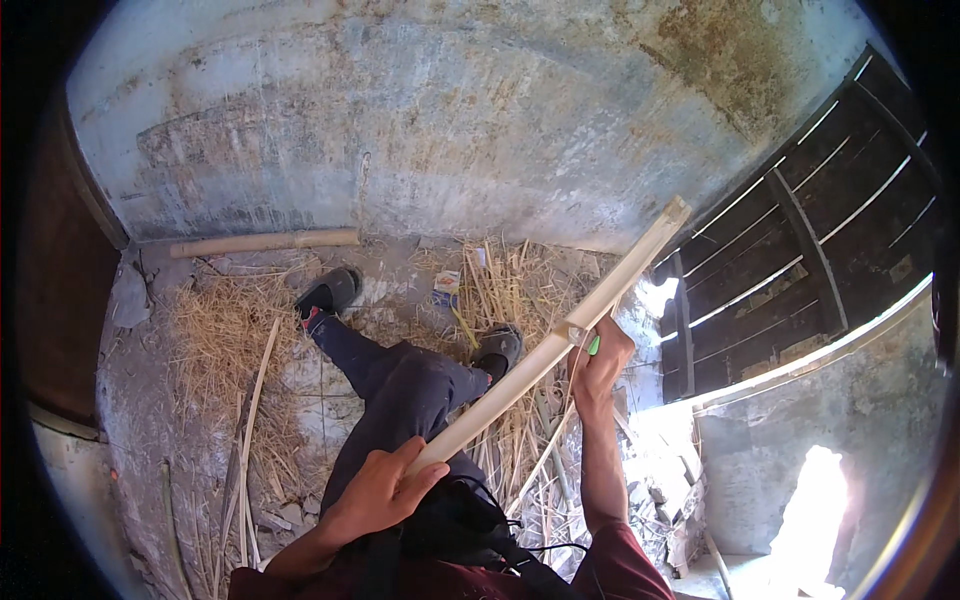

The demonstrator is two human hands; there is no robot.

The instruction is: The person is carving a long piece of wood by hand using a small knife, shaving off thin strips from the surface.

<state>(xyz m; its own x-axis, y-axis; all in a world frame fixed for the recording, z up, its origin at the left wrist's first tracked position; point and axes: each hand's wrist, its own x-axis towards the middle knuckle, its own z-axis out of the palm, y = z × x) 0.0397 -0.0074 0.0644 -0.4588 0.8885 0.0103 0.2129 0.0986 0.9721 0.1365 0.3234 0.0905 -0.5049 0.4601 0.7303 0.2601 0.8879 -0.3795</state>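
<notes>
A long pale split bamboo pole (505, 390) slants from my lap up and right, toward the wall's corner. A raised joint crosses it near the middle. My left hand (385, 490) is closed on its lower end, thumb along the top. Beside the joint, my right hand (602, 360) is curled in a fist against the pole's right edge. A small bright green piece (594, 345) shows at its fingers, likely part of a tool, but its kind is mostly hidden. A thin strip (575, 362) hangs along the pole by that hand.
Straw-like shavings (225, 345) and split sticks (515, 290) litter the floor around my dark shoes. A bamboo pole (265, 243) lies along the stained wall (400, 120). Long thin strips (255, 410) lie at left. A dark slatted wooden panel (800, 240) and rubble (670, 480) are at right.
</notes>
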